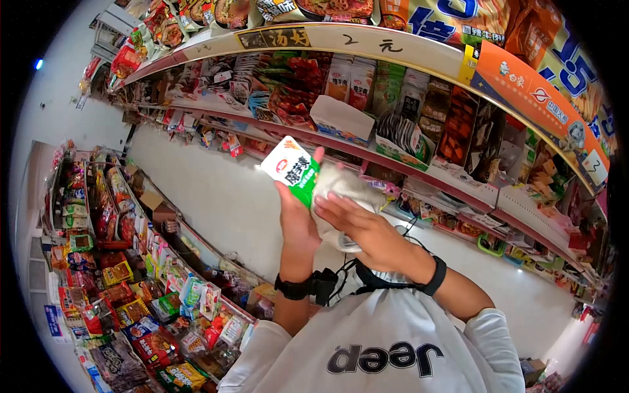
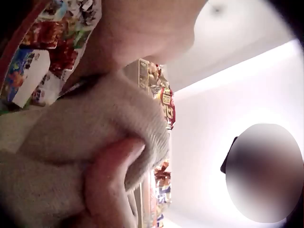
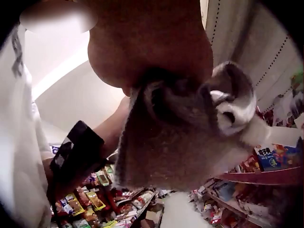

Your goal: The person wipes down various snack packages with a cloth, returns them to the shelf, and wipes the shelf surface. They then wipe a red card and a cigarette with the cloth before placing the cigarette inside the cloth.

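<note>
Head view: green packet (image 1: 290,170), long axis up-left, clamped in left hand (image 1: 298,223) fingers; right hand (image 1: 367,229) fingers round cloth (image 1: 347,187).

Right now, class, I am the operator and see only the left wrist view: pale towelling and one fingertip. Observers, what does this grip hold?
Observer: In the head view the left-hand grip holds a flat green and white printed snack packet.
Operator: Where is the other grip?
Observer: The right-hand grip holds the pale grey towelling cloth against that packet.
Operator: Anything on this wrist?
Observer: A black strapped device circles it.
</note>
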`<action>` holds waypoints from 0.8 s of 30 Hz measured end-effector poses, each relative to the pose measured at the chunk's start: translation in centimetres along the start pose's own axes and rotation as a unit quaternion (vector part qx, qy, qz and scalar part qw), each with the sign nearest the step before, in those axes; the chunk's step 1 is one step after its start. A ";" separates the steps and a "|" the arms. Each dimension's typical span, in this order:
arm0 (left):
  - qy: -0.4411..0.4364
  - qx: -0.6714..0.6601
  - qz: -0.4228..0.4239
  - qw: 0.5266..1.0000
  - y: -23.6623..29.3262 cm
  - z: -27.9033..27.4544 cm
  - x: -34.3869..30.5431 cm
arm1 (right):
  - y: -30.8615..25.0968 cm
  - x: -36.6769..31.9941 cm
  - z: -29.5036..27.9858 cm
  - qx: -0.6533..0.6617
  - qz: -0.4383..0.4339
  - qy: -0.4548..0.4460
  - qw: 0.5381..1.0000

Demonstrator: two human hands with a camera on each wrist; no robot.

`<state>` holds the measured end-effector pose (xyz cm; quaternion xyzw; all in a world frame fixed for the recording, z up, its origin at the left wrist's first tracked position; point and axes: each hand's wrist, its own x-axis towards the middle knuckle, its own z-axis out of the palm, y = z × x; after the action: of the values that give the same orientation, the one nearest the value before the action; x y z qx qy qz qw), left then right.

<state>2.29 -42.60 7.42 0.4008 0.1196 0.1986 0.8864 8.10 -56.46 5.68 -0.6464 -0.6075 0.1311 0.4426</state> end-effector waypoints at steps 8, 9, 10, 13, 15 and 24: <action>0.187 0.119 0.077 0.972 0.1 -1.9 0.6 | 5.9 -3.9 0.5 0.335 0.406 0.143 0.838; 0.191 0.143 0.068 0.969 -0.3 -1.5 0.7 | 5.8 -3.6 0.7 0.391 0.382 0.225 0.807; 0.193 0.167 0.059 0.965 -0.7 -1.2 0.8 | 5.6 -3.1 0.7 0.421 0.376 0.261 0.783; 0.168 0.267 0.012 0.949 -2.7 0.2 1.1 | 3.9 -0.8 0.0 0.502 0.352 0.337 0.714; 0.128 0.332 0.052 0.933 -6.5 -0.5 2.3 | 2.3 0.9 -0.4 0.551 0.336 0.346 0.681; -0.016 0.110 -0.037 0.993 -4.6 2.8 1.1 | 0.3 1.9 0.5 0.191 0.101 0.280 0.935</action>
<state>5.51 -46.69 5.68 0.4939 0.1417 0.1448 0.8456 8.38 -54.48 5.83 -0.6183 -0.3539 0.1018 0.6943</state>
